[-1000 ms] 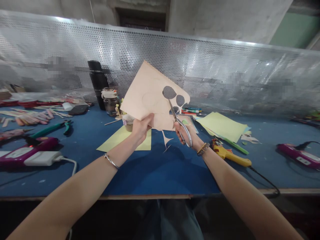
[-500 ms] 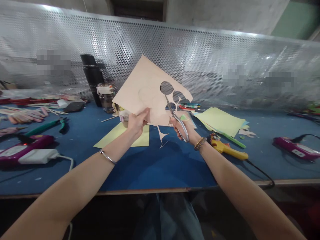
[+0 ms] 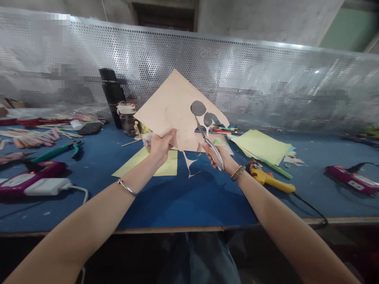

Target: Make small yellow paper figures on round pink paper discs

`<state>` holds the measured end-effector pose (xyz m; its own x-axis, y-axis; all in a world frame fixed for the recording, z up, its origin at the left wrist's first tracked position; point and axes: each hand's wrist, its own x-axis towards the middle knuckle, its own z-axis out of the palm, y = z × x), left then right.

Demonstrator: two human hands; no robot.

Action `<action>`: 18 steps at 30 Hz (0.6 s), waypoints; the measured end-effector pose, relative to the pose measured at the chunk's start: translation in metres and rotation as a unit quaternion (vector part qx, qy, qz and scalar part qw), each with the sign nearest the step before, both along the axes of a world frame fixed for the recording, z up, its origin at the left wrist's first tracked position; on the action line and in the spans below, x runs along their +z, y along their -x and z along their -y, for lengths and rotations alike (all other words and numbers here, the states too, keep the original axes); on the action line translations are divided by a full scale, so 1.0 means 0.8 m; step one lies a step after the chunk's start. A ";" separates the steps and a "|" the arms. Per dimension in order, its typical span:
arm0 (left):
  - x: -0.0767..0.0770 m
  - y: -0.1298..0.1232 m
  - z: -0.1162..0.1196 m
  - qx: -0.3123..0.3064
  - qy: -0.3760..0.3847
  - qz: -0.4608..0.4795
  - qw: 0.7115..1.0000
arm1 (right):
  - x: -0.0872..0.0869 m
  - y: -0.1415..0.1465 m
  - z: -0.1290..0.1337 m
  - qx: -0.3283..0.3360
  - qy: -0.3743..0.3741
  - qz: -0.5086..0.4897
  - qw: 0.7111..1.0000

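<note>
My left hand (image 3: 161,148) pinches the lower edge of a pale peach sheet of paper (image 3: 174,94), thumb on the near face. The sheet is tilted up above the table, with round holes cut in its right part and a faint drawn circle near its middle. In my right hand (image 3: 220,156) is a pair of silver scissors (image 3: 209,144), fingers wrapped round the handles. Its blades point up and left at the paper, near the lower edge of the larger hole. A thin cut strip (image 3: 188,162) dangles below the sheet.
Yellow paper (image 3: 263,146) lies at right beside a yellow glue gun (image 3: 272,181). Purple power strips (image 3: 352,179) sit at both sides. At left are green-handled pliers (image 3: 55,152), a lidded jar (image 3: 127,118) and a black bottle (image 3: 112,96). A perforated metal panel (image 3: 251,79) stands behind.
The paper's top corner has shifted slightly right and down in view, and the whole scene sits a little lower. Both hands keep their grips, the scissors staying at the paper.
</note>
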<state>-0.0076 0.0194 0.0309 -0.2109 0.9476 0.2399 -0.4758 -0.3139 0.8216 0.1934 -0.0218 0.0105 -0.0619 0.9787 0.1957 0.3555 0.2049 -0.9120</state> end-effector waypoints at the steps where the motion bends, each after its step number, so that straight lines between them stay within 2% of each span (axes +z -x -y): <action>1: 0.000 0.000 0.000 0.001 0.000 0.001 1.000 | 0.001 0.000 0.000 -0.002 0.002 0.003 1.000; 18: 0.004 0.007 -0.005 0.027 0.005 -0.041 0.999 | 0.005 0.002 0.004 -0.022 0.021 0.040 0.999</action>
<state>-0.0131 0.0236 0.0342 -0.2409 0.9380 0.2494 -0.3888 -0.3287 0.8607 0.1917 -0.0253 0.0145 -0.0324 0.9880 0.1508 0.4358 0.1497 -0.8875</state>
